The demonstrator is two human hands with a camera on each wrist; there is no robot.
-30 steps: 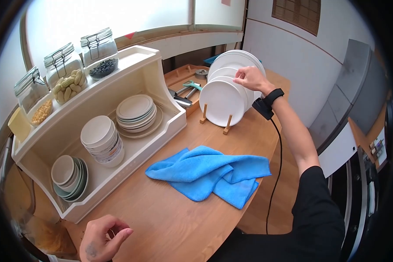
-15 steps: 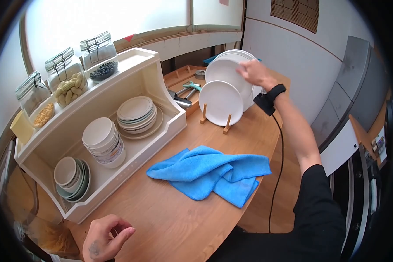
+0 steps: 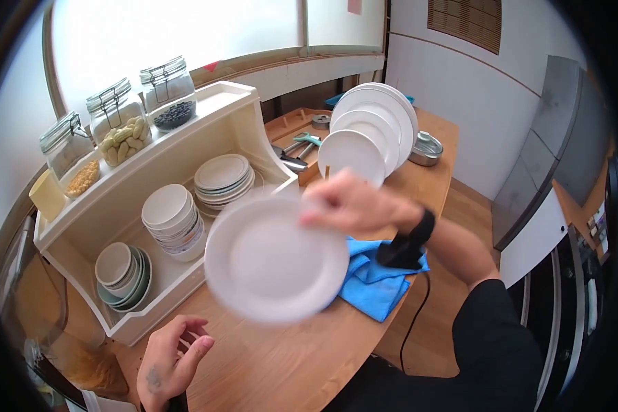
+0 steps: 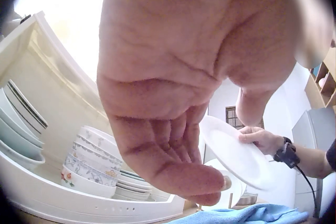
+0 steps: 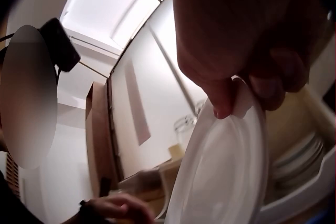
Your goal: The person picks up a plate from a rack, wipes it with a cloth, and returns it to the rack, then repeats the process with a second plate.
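In the head view a white plate [image 3: 275,261], blurred, is held up over the table by my right hand [image 3: 357,202], which pinches its rim. The right wrist view shows the thumb and fingers on the edge of that plate [image 5: 220,166]. My left hand [image 3: 175,360] hovers at the lower left, fingers loosely bent and holding nothing; its palm [image 4: 184,61] fills the left wrist view. Behind the right hand, several white plates [image 3: 384,113] stand upright in a wooden rack. A blue cloth [image 3: 374,288] lies crumpled on the table, partly hidden by the plate.
A cream shelf unit [image 3: 134,319] at the left holds stacked bowls [image 3: 168,209] and small plates [image 3: 223,172]. Three glass jars stand on top, beside a yellow cup [image 3: 47,197]. Tools [image 3: 299,151] and a lidded metal container [image 3: 427,147] are at the back. A black cable hangs at the right.
My right hand has taken a plate from the rack and brought it left and toward me. The left hand has stayed low at the left, its fingers now spread a little more.
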